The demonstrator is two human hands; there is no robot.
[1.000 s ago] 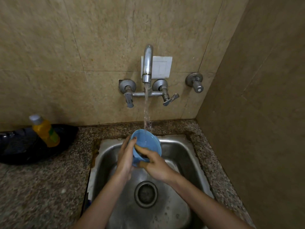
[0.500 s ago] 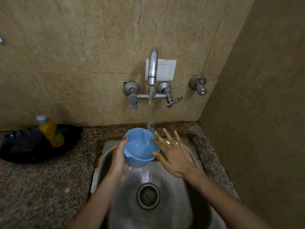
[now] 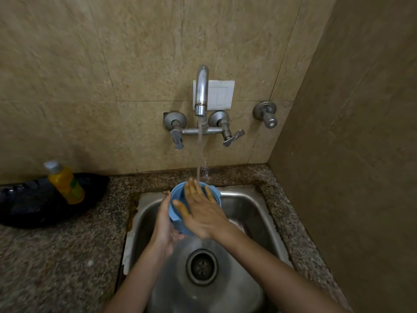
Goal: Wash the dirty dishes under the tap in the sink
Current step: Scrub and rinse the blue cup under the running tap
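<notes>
A blue plastic cup (image 3: 176, 199) is held over the steel sink (image 3: 246, 211), just below the running tap (image 3: 201, 91). My left hand (image 3: 163, 224) grips the cup from its left side and underneath. My right hand (image 3: 200, 211) lies flat across the cup's mouth, fingers spread and pointing toward the wall, with the water stream landing at the fingertips. Most of the cup's inside is hidden by that hand.
A yellow bottle (image 3: 65, 182) with a grey cap leans on a black pan (image 3: 45, 204) on the granite counter (image 3: 56, 267) at the left. The drain (image 3: 202, 266) sits in the middle of the sink. A tiled wall closes the right side.
My right hand let go of the cup's rim, opened out to the right, then came back flat over the cup's mouth. The left hand kept hold of the cup.
</notes>
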